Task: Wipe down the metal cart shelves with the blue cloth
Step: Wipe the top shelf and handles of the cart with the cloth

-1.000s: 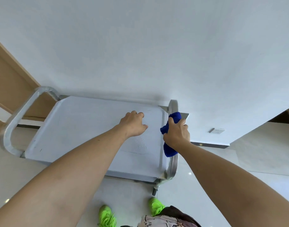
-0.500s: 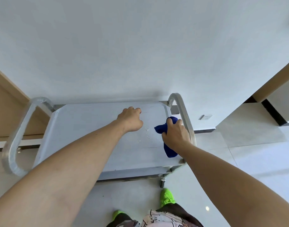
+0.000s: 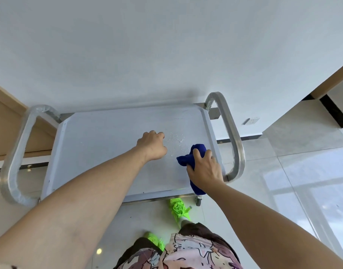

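- R hand (image 3: 204, 168): fingers (image 3: 196, 152) curled over the blue cloth (image 3: 190, 158), gripping it bunched; cloth presses on the top shelf (image 3: 108, 152) near its right edge, one tail hanging past the front lip by the wrist.
- L hand (image 3: 152, 145): fingers curled under into a loose fist, holding nothing, knuckles resting on the shelf approx. mid-right.
- Water droplets (image 3: 175, 138) lie betw. the two hands, just beyond the cloth.
- Metal cart (image 3: 157, 198): flat top shelf w/ raised rim, tubular handle loops at left (image 3: 13, 162) and right (image 3: 234, 140) ends; one caster (image 3: 198, 201) visible under the front right corner.
- Cart stands against a white wall (image 3: 166, 55); wall socket (image 3: 252, 120) to the right.
- Below: green shoes (image 3: 178, 207) on tiled floor (image 3: 302, 162), patterned shorts (image 3: 196, 251).
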